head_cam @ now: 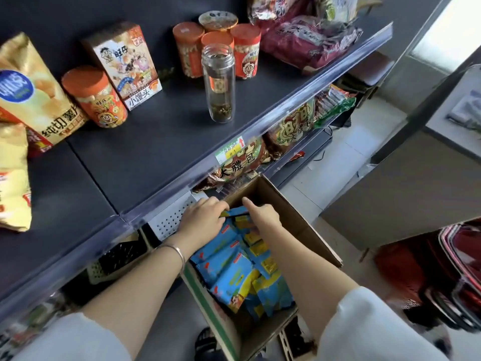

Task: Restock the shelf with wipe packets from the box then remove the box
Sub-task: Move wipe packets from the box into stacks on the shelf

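Note:
An open cardboard box (291, 212) stands below the dark shelf (145, 149) and holds several blue and yellow wipe packets (234, 272). Both hands reach into its far end. My left hand (201, 217) curls its fingers over the top edge of a blue packet (238, 211). My right hand (260, 213) grips the same bunch of packets from the right, with one finger pointing up toward the shelf. The fingertips of both hands are hidden among the packets.
On the dark shelf stand a clear jar (218, 82), orange snack canisters (96, 97), a snack carton (125, 63) and chip bags (28, 95). Snack bags (242, 160) fill the lower shelf behind the box. A red object (447, 272) sits on the floor at right.

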The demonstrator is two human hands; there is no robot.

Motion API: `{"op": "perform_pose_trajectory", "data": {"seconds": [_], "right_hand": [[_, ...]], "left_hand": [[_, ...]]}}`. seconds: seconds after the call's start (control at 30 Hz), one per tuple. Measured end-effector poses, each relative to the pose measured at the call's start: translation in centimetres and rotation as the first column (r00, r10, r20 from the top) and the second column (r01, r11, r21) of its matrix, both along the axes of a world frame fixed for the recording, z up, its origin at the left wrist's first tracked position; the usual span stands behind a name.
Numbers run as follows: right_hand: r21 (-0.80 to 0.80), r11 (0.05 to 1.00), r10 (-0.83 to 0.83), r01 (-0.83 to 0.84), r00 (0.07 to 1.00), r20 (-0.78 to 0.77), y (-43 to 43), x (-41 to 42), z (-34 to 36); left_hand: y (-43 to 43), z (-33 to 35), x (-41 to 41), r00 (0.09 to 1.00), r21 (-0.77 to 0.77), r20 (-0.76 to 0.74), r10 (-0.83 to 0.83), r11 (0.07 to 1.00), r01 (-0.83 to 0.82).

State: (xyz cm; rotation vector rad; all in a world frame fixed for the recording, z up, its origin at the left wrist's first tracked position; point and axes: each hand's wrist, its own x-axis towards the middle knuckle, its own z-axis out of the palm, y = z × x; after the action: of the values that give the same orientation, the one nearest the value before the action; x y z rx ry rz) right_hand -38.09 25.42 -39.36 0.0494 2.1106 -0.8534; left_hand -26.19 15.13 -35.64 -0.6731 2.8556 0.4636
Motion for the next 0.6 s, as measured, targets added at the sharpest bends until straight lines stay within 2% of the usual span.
{"op": "perform_pose_trajectory", "data": {"seconds": [0.07, 0.27, 0.33, 0.43, 0.53, 0.6], "right_hand": [[-0.073, 0.984, -0.151, 0.161, 0.98, 0.129, -0.8, 0.1, -0.4], [-0.08, 0.959, -0.238, 0.271, 0.928, 0.287, -1.4, 0.0, -0.5], [-0.06, 0.978, -0.173, 0.2, 0.937, 0.303, -0.6, -0.3, 0.6], [-0.046, 0.999, 0.02, -0.008, 0.965, 0.263, 1.2, -1.1, 3.0], [-0.03, 0.97, 0.243, -0.243, 0.944, 0.222, 3.3, -2.1, 4.6], [-0.036, 0.939, 0.34, -0.341, 0.915, 0.216, 4.5, -2.5, 5.3]], "left_hand": [[-0.1, 0.0, -0.1, 1.0, 0.011, -0.022, 0.0, 1.0, 0.0], [-1.1, -0.1, 0.0, 0.999, 0.048, -0.036, -0.028, 0.998, 0.03], [-1.2, 0.2, -0.5, 0.999, 0.058, -0.036, -0.039, 0.997, 0.041], [-0.9, 1.2, -1.7, 0.997, 0.073, -0.045, -0.062, 0.995, 0.065], [-0.4, 2.1, -3.1, 0.993, 0.088, 0.007, -0.117, 0.989, 0.116], [0.0, 2.4, -3.7, 0.985, 0.09, 0.045, -0.164, 0.983, 0.159]]}}
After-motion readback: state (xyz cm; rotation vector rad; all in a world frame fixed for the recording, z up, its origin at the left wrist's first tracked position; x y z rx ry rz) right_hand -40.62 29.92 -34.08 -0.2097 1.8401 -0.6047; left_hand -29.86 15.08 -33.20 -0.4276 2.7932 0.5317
